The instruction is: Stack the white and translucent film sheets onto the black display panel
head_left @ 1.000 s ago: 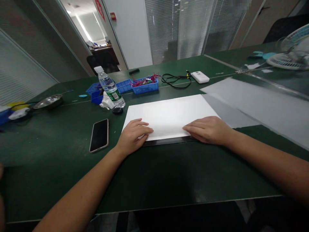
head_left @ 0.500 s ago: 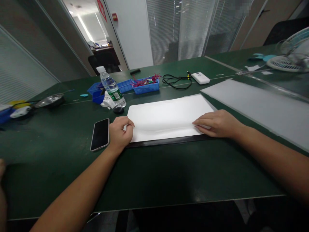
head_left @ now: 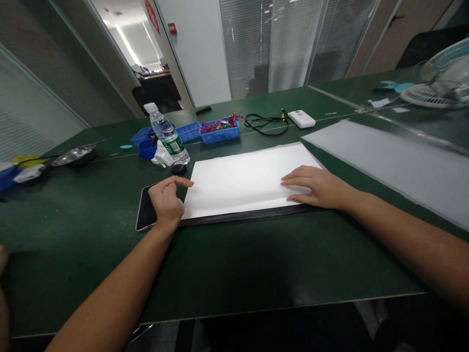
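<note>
White paper (head_left: 238,181) lay near the middle of the green worktop (head_left: 256,264), with a bigger pale sheet (head_left: 388,159) just to its right. Soft shading along the paper's near side suggested a slight ripple. Smoothing looked like the step in hand; done well, it seemed to call for light, even strokes from the middle outward, one side steadied so nothing skidded. The right hand (head_left: 317,188) had its grip released, fingers spread over the paper's right part. The left hand (head_left: 166,201) was at the left edge; whether its grip pinched paper, I could not tell. It partly hid a phone (head_left: 145,211). A thin dark strip (head_left: 242,216) bordered the near edge, a useful guide for straightness.
</note>
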`<act>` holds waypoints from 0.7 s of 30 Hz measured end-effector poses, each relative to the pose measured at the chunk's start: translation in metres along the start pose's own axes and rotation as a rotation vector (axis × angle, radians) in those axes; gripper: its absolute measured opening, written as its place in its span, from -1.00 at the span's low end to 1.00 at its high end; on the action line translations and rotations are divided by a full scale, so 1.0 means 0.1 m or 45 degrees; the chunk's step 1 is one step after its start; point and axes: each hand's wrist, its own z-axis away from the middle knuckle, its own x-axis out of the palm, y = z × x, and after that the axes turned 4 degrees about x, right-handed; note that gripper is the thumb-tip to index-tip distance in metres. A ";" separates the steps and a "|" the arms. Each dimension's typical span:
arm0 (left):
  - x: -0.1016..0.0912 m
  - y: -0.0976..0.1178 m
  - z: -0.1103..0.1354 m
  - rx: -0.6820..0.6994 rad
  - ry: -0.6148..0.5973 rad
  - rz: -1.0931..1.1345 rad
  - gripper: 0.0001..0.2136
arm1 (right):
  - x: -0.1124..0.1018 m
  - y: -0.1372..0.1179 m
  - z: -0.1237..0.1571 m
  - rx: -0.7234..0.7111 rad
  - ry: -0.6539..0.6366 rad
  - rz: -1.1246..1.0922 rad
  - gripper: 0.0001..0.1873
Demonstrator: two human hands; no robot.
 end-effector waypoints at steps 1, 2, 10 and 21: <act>0.01 0.00 -0.01 -0.048 -0.063 -0.041 -0.63 | 0.03 0.03 0.01 0.043 -0.010 -0.002 -0.44; 0.02 0.00 -0.02 -0.093 -0.149 -0.116 -0.63 | 0.06 0.06 0.01 0.093 -0.026 0.003 -0.36; 0.13 0.10 0.03 -0.048 -0.867 -0.671 -0.42 | 0.14 0.18 0.08 0.360 -0.161 0.027 0.01; 0.13 0.14 0.09 0.006 -0.766 -0.810 -0.59 | 0.07 0.22 0.14 0.238 -0.180 0.091 -0.08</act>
